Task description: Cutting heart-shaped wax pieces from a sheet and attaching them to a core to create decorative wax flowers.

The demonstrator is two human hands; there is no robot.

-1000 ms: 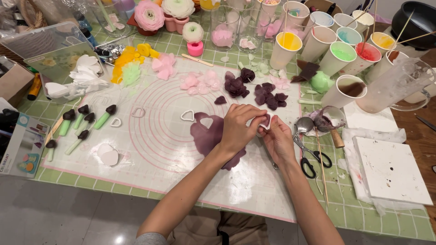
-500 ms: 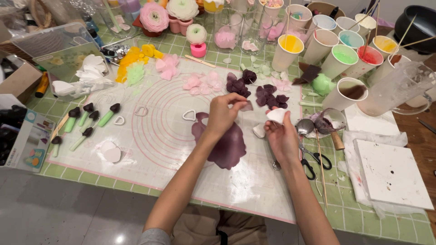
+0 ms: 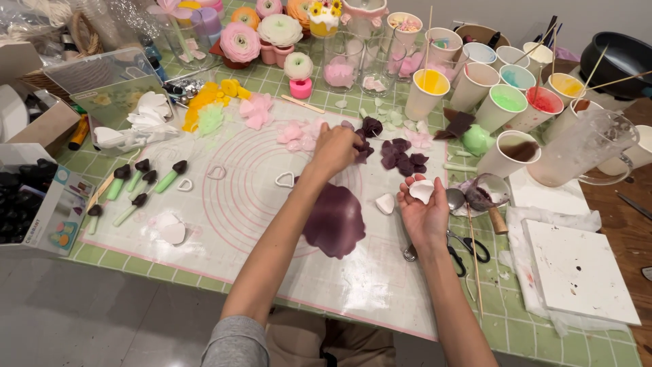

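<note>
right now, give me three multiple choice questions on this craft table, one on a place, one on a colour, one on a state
1. Where does the left hand reach?
A. dark purple petals
B. scissors
C. white board

2. What colour is the flat rolled sheet on the mat?
A. yellow
B. dark purple
C. green

3. How is the right hand?
A. fisted
B. flat on the mat
C. palm up with a white petal

A: its fingers are at the petal pile.
B: it matches the petals.
C: the petal lies in the open palm.

Home craft table: paint cups [image 3: 508, 100], silicone mat [image 3: 258, 231], handmade flowers [image 3: 240, 42].
</note>
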